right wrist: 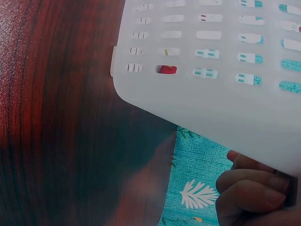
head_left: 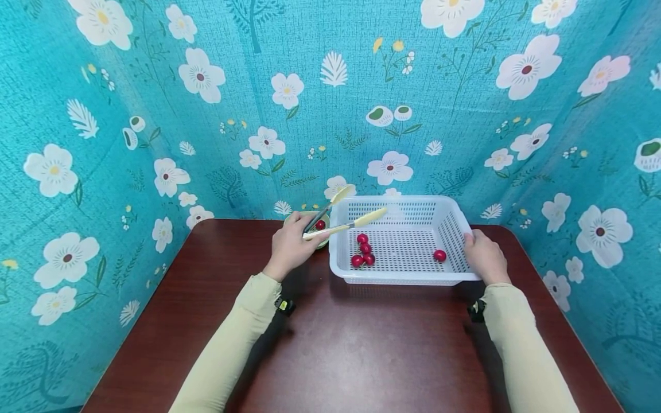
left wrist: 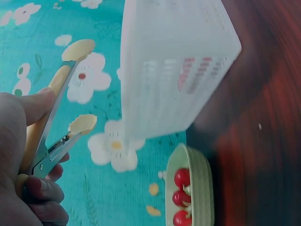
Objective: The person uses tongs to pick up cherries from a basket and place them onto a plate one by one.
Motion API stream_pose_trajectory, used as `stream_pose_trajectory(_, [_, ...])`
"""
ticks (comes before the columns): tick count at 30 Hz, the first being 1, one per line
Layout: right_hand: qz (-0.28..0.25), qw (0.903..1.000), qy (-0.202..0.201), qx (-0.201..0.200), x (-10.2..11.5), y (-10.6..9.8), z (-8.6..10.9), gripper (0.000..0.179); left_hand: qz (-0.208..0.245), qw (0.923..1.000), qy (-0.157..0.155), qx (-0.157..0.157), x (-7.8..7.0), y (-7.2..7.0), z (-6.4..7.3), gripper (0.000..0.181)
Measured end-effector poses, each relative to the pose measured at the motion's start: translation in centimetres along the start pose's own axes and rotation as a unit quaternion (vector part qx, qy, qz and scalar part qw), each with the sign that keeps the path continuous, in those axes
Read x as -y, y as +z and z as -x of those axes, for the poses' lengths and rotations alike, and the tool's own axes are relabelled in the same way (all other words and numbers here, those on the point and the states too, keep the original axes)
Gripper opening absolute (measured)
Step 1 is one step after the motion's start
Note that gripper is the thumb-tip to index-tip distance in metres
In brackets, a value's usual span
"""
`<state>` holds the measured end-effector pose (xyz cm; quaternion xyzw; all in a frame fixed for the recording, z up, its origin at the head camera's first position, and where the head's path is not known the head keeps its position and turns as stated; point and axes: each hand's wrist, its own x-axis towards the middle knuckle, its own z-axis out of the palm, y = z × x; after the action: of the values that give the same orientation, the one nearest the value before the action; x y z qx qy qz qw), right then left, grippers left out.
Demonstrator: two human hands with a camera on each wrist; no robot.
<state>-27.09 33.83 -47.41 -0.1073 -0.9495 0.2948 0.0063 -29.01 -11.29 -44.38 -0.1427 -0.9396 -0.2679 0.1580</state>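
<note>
My left hand (head_left: 295,244) grips kitchen tongs (head_left: 337,228) with pale yellow tips, their arms spread apart above the left rim of a white perforated plastic basket (head_left: 403,276). Nothing lies between the tips. Inside the basket, several red cherries (head_left: 365,248) cluster at the left, while a single cherry (head_left: 439,256) sits near the right end. My right hand (head_left: 485,257) holds the basket's right rim, its fingers curled beneath the edge in the right wrist view. Below the left hand stands a small green bowl (left wrist: 201,188) holding several cherries (left wrist: 181,198), partly hidden by that hand in the head view.
The basket and bowl stand close together at the back of a dark reddish-brown table (head_left: 392,344). A turquoise flowered curtain (head_left: 320,115) hangs behind the table and along both sides.
</note>
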Motion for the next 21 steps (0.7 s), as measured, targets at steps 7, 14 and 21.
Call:
stream_pose_trajectory(7, [-0.004,1.0000,-0.001,0.003,0.1,-0.1,0.0,0.059,0.010,0.9982,0.048,0.035,-2.3,1.1,-1.3,0.065])
stream_pose_trajectory(14, [-0.006,1.0000,0.001,0.003,0.3,-0.1,0.2,0.059,-0.014,0.9949,0.071,0.070,-4.4,3.0,-2.0,0.065])
stream_pose_trajectory(21, [-0.007,0.9999,0.006,0.006,0.3,0.0,0.2,0.060,-0.037,0.9891,0.090,0.111,-6.1,5.2,-2.1,0.065])
